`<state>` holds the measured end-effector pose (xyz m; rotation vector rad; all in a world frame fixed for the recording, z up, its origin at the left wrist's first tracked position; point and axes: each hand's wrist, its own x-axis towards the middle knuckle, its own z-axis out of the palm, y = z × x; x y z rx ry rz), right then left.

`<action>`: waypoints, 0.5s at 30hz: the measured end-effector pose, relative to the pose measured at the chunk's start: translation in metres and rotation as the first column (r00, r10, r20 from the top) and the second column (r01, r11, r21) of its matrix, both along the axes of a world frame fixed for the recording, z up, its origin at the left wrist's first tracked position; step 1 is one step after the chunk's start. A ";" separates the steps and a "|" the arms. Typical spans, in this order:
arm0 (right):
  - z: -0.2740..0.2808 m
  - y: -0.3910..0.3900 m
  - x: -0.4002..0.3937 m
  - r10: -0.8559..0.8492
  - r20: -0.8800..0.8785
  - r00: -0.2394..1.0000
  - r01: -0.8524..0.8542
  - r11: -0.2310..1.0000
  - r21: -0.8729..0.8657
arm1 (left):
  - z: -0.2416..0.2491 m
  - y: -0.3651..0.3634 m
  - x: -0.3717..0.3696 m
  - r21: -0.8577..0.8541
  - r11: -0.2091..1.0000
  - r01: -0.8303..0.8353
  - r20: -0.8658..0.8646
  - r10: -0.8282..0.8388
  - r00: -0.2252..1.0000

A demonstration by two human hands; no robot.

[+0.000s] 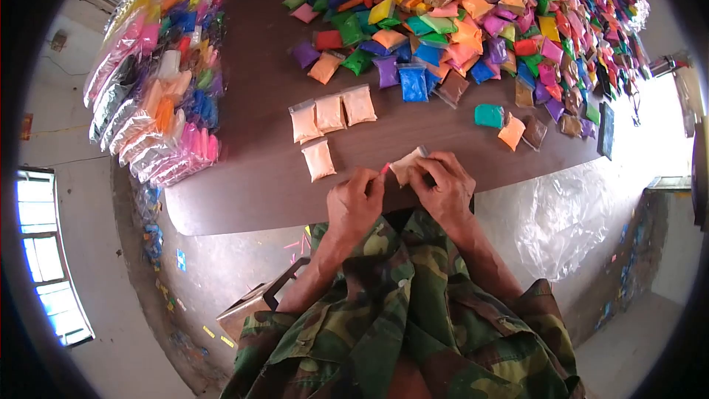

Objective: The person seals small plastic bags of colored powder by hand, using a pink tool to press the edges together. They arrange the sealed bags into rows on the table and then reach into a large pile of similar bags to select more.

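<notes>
Near the table's front edge, my right hand [445,186] pinches a small clear bag of peach-coloured filling [403,170] from its right side. My left hand [357,199] is closed at the bag's left edge, with a small pink thing [385,168] showing at its fingertips; its kind is too small to tell. Left of the hands lie several similar peach bags [329,114], three in a row and one peach bag [318,160] below them. Right of the hands lie a teal bag [489,116], an orange bag [511,132] and a brown bag [534,133].
A large heap of small coloured bags [443,26] covers the back and right of the brown table [251,185]. Big clear bags of coloured packets [159,96] are stacked at the left. A dark flat object [605,131] lies at the right edge. Clear plastic sheeting [565,222] is below.
</notes>
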<state>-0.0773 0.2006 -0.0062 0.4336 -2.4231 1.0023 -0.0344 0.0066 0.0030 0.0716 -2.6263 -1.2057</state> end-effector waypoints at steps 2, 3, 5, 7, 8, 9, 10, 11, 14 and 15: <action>0.000 0.000 0.001 -0.003 0.024 1.000 0.003 1.000 -0.009 | 0.001 0.011 0.002 0.027 0.999 0.034 -0.024 -0.034 0.999; 0.000 0.000 0.001 -0.004 0.035 0.999 0.004 1.000 -0.013 | -0.001 0.016 0.005 0.013 0.999 0.053 -0.022 -0.052 0.998; 0.001 0.000 0.001 -0.003 0.023 1.000 0.004 1.000 -0.005 | -0.001 0.017 0.005 -0.046 0.998 0.050 -0.023 -0.051 0.998; 0.001 0.000 0.003 -0.014 0.027 1.000 0.014 1.000 -0.003 | -0.001 0.008 0.005 -0.138 0.990 0.010 -0.024 -0.013 1.000; 0.001 0.000 0.004 -0.020 0.034 0.999 0.021 1.000 -0.004 | -0.002 0.003 0.007 -0.123 0.992 -0.003 0.023 0.006 1.000; 0.002 -0.001 0.003 -0.027 0.039 0.999 0.027 1.000 -0.006 | -0.003 -0.004 0.007 -0.109 0.994 -0.018 0.069 0.025 0.997; 0.002 -0.002 0.003 -0.031 0.046 0.998 0.032 0.999 -0.013 | -0.004 -0.008 0.007 -0.096 0.995 -0.033 0.115 0.044 0.992; 0.002 -0.002 0.004 -0.036 0.054 0.998 0.037 0.999 -0.020 | -0.003 -0.006 0.009 -0.051 0.999 -0.010 0.078 0.014 0.997; 0.004 -0.003 0.004 -0.037 0.072 0.997 0.039 0.999 -0.031 | 0.002 0.008 0.014 0.014 0.999 0.042 0.008 -0.042 0.999; 0.005 -0.003 0.004 -0.036 0.076 0.996 0.038 0.999 -0.032 | 0.001 0.012 0.016 -0.010 0.999 0.041 0.016 -0.041 0.999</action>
